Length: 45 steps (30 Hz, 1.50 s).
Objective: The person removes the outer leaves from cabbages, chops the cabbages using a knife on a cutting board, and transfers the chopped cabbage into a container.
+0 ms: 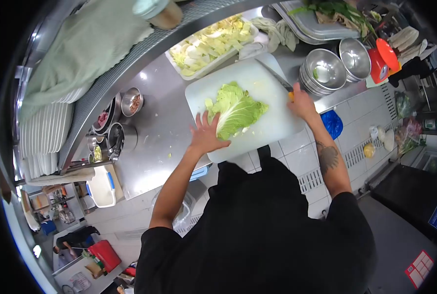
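Napa cabbage leaves [240, 108] lie in a loose pile on a white cutting board [272, 130]. My left hand [207, 134] is spread, its fingers apart, at the near left edge of the leaves and touching them. In my right hand [302, 103] is a kitchen knife [276, 74] with an orange handle, held at the board's right side. Its blade points away toward the board's far edge, apart from the leaves. Small cabbage scraps lie beside the pile. Beyond the board, a white tray [199, 74] is heaped with cut cabbage [208, 44].
Stacked metal bowls [321, 71] and a red scale [379, 66] stand at the right. On the left are a small bowl of chopped food [131, 102], a metal pot [122, 139] and stacked plates [44, 127]. A shelf edge [125, 63] overhangs the counter. Another person [76, 239] is far off, lower left.
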Tool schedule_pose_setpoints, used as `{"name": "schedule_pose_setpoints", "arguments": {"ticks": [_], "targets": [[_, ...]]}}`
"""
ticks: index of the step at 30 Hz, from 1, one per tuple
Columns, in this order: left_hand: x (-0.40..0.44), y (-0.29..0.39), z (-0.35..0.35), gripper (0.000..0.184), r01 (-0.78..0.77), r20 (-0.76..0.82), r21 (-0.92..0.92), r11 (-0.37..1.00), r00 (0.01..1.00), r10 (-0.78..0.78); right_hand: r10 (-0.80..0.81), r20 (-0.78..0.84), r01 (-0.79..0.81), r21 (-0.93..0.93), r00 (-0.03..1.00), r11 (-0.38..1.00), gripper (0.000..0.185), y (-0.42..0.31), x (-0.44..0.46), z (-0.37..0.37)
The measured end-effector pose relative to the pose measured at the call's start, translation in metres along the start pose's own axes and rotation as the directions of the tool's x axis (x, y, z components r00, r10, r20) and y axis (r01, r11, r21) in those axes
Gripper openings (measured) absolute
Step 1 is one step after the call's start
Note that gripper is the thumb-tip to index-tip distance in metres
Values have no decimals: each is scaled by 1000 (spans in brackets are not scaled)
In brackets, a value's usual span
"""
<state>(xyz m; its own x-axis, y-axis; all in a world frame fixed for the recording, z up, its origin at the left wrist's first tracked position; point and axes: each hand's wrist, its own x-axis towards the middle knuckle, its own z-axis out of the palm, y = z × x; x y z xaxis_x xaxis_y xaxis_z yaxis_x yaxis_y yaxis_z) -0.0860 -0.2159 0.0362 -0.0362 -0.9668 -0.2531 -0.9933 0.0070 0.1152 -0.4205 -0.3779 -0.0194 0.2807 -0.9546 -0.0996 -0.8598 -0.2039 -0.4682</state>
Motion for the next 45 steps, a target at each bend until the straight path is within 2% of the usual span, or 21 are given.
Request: {"name": "schedule_pose_setpoints", "arguments": {"ticks": [1, 2, 3, 4, 6, 7, 10, 14, 17, 20, 23, 26, 28, 29, 31, 33, 36, 37, 39, 42, 45], "targets": [[4, 5, -11, 96, -47, -57, 22, 999, 997, 48, -27, -29, 27, 2, 999, 1000, 46, -1, -3, -2], [12, 7, -19, 92, -92, -122, 46, 995, 988, 97, 12, 26, -13, 52, 1000, 999, 43, -10, -8, -11], [22, 11, -22, 69, -244, -326, -42, 969, 920, 218, 43, 79, -51, 96, 996, 994, 40, -27, -20, -24], [38, 12, -20, 63, -308, -327, -57, 950, 905, 274, 73, 135, -91, 135, 988, 987, 38, -43, -32, -36], [70, 12, -5, 51, -432, -334, -91, 897, 862, 381, -6, 239, -30, 148, 971, 989, 27, -68, -49, -45], [78, 17, -1, 41, -452, -370, -77, 889, 841, 395, -35, 270, 12, 86, 962, 996, 26, -74, -54, -31], [94, 14, 17, 43, -443, -258, -95, 891, 876, 408, -90, 330, 91, 12, 940, 996, 23, -94, -55, -15], [99, 15, 18, 45, -457, -261, -99, 884, 869, 420, -82, 387, 117, -69, 918, 991, 19, -112, -50, -11], [101, 14, 17, 46, -445, -235, -94, 890, 879, 415, -90, 393, 105, -16, 915, 994, 17, -115, -51, 5], [102, 15, 21, 47, -445, -253, -104, 889, 877, 409, -126, 327, 98, 101, 937, 990, 17, -115, -41, 25], [98, 11, 25, 45, -466, -282, -138, 874, 864, 416, -162, 357, 148, 69, 920, 987, 18, -109, -12, 37], [99, 4, 19, 43, -492, -330, -199, 848, 848, 415, -64, 407, 9, 135, 911, 991, 19, -90, 0, 21], [83, 2, 16, 41, -477, -347, -270, 836, 858, 378, -35, 351, 6, 83, 936, 997, 20, -80, -1, 10], [74, 1, 16, 41, -461, -348, -237, 855, 862, 369, -14, 327, -6, 61, 945, 998, 21, -81, -7, 9], [68, 0, 13, 39, -433, -363, -162, 887, 862, 355, -48, 332, 42, 24, 942, 999, 21, -93, -13, 2], [71, -2, 23, 39, -437, -346, -185, 880, 867, 358, -88, 362, 101, -16, 928, 995, 20, -123, -27, -15], [80, -1, 18, 40, -441, -285, -186, 878, 879, 381, -163, 406, 197, -43, 899, 980, 17, -136, -47, 2], [79, -1, 18, 41, -439, -251, -188, 879, 886, 389, -148, 411, 183, -48, 899, 982, 17, -139, -49, 6], [83, -3, 22, 41, -457, -290, -207, 865, 873, 392, -118, 426, 158, -60, 897, 986, 16, -141, -52, 16], [81, -6, 28, 41, -475, -309, -234, 849, 864, 398, -171, 323, 164, 50, 931, 985, 18, -137, -35, 44], [81, -10, 27, 39, -486, -361, -297, 822, 854, 374, -268, 360, 264, 61, 894, 963, 20, -112, 6, 75]]}}
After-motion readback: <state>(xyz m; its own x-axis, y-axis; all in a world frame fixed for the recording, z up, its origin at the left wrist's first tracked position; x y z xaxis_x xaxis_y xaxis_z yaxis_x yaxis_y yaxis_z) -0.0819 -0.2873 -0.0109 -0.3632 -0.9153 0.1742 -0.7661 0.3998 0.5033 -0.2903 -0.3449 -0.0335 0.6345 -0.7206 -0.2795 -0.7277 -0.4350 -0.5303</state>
